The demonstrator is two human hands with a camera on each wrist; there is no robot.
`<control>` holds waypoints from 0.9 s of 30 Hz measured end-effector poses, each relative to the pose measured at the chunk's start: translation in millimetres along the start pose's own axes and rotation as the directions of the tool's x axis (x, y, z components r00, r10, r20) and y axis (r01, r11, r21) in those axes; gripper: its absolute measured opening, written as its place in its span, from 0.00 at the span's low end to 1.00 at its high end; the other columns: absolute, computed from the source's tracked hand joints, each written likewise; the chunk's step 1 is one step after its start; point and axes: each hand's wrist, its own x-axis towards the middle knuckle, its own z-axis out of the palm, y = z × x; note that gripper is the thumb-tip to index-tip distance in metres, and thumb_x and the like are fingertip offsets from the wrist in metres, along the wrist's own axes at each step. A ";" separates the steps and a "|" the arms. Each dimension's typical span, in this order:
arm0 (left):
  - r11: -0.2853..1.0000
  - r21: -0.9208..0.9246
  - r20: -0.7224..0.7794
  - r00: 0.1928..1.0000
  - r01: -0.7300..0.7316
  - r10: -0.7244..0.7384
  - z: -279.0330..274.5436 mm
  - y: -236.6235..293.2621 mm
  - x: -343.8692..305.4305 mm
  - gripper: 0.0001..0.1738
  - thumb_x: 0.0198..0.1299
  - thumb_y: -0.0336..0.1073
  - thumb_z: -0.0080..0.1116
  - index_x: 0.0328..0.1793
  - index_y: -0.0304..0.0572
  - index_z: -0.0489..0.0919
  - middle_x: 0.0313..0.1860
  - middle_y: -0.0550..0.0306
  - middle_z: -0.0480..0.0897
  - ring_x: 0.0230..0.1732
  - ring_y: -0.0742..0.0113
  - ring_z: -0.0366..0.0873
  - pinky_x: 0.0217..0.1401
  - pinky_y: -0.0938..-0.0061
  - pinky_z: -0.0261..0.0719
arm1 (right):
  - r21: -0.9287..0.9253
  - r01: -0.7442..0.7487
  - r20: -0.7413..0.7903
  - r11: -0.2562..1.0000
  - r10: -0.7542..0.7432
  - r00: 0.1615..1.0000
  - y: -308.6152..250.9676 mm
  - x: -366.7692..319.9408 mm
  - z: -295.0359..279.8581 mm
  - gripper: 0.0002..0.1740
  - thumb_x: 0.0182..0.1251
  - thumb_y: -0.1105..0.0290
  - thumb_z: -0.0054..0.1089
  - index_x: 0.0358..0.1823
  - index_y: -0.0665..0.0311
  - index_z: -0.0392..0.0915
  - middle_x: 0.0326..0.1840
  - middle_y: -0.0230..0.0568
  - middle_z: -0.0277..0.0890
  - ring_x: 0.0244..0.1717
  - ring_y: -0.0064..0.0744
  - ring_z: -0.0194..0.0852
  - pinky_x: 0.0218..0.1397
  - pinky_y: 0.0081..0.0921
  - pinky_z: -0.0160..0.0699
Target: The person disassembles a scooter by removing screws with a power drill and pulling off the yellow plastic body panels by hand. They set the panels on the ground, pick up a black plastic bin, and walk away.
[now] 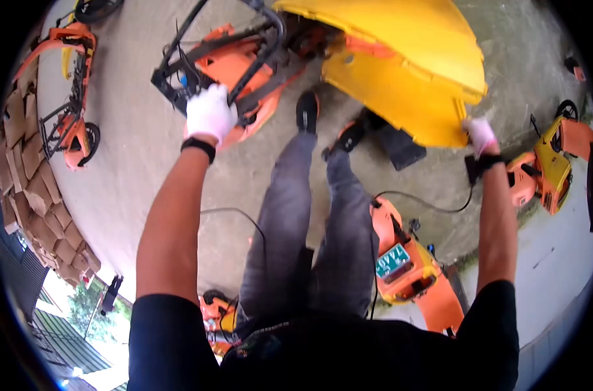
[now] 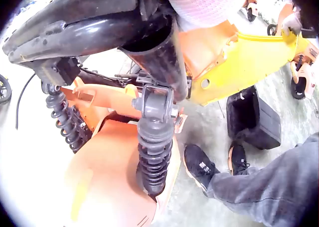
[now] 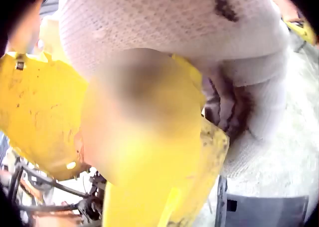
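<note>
In the head view, my gloved left hand (image 1: 210, 114) grips the black metal frame (image 1: 254, 70) of a partly stripped orange scooter. Below the frame, the left wrist view shows a coil-spring shock absorber (image 2: 154, 142) beside an orange rear fender (image 2: 107, 162). My right hand (image 1: 481, 135), also in a white glove, holds the lower right corner of a large yellow body panel (image 1: 401, 101). Close up in the right wrist view, the right glove (image 3: 174, 27) curls over the panel's edge, its fabric stained dark; a blurred patch covers part of the panel.
A black open box (image 2: 256, 119) stands on the concrete floor near my shoes (image 1: 307, 112). Behind me is an orange scooter with a green plate (image 1: 393, 259). More scooters stand at the right (image 1: 554, 163) and far left. Flattened cardboard (image 1: 39, 186) is piled at the left edge.
</note>
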 end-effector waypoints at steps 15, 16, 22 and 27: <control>0.998 0.057 -0.014 1.000 -0.008 0.009 0.0 -1.0 1.7 0.08 0.52 0.35 0.57 0.38 0.46 0.77 0.36 0.50 0.81 0.37 0.46 0.81 0.42 0.55 0.79 | 0.009 0.099 -0.269 0.995 -0.093 0.959 26.4 10.6 76.6 0.16 0.53 0.70 0.56 0.36 0.79 0.75 0.27 0.55 0.78 0.28 0.47 0.79 0.32 0.38 0.75; 0.999 0.028 -0.026 0.999 -0.019 0.019 0.5 -1.9 1.7 0.09 0.51 0.36 0.58 0.39 0.46 0.78 0.35 0.50 0.81 0.37 0.47 0.82 0.42 0.55 0.79 | -0.048 0.118 -0.319 0.992 -0.127 0.939 27.5 11.2 80.0 0.18 0.53 0.69 0.57 0.38 0.80 0.75 0.30 0.62 0.80 0.32 0.54 0.82 0.36 0.41 0.77; 0.999 0.039 -0.024 0.999 -0.028 0.029 2.5 -3.6 -2.7 0.09 0.50 0.36 0.59 0.39 0.47 0.77 0.34 0.51 0.81 0.37 0.48 0.82 0.42 0.55 0.78 | -0.144 0.138 -0.404 0.980 -0.185 0.896 -7.9 23.6 47.7 0.20 0.54 0.66 0.57 0.40 0.80 0.75 0.38 0.69 0.80 0.44 0.62 0.81 0.45 0.43 0.78; 0.999 0.027 -0.062 0.997 -0.041 0.043 1.6 -2.1 -1.8 0.08 0.49 0.36 0.60 0.33 0.45 0.74 0.33 0.52 0.80 0.37 0.49 0.82 0.42 0.56 0.77 | -0.133 0.135 -0.053 0.982 -0.143 0.988 -43.4 31.8 -22.4 0.16 0.50 0.65 0.57 0.33 0.74 0.78 0.24 0.44 0.75 0.25 0.34 0.72 0.28 0.34 0.70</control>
